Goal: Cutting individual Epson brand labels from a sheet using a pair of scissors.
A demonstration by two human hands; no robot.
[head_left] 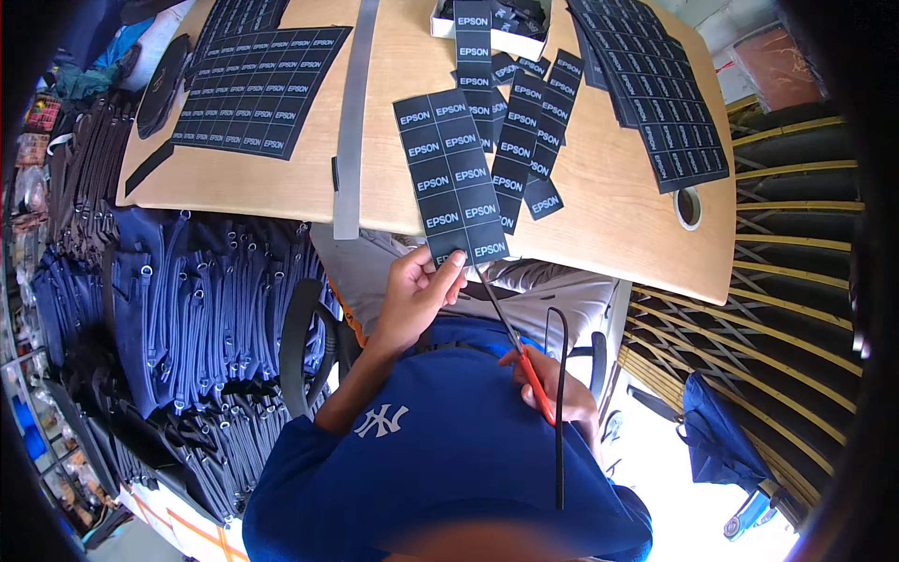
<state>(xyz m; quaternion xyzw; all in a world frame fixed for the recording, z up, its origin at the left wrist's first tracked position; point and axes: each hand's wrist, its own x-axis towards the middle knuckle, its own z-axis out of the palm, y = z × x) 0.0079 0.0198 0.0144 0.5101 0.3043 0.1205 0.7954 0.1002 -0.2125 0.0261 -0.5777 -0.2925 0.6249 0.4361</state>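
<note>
My left hand (pixel 421 295) pinches the near end of a black sheet of printed labels (pixel 452 173), two columns wide, between thumb and fingers. The sheet reaches up over the table's near edge. In my right hand (pixel 567 393) is a pair of scissors (pixel 534 377) with red handles. Their blades point up and left, and the tips meet the sheet's near edge beside my left thumb. Whether the blades are apart is hard to make out. Behind the sheet, single-column label strips (pixel 518 145) overlap on the table, and a small cut label (pixel 543 199) lies next to them.
The wooden table (pixel 599 225) carries larger label sheets at left (pixel 262 89) and right (pixel 670 117). A white box (pixel 520 45) with dark pieces stands at the back, and a grey metal strip (pixel 354 140) lies left of centre. Blue bags (pixel 197 318) hang at left.
</note>
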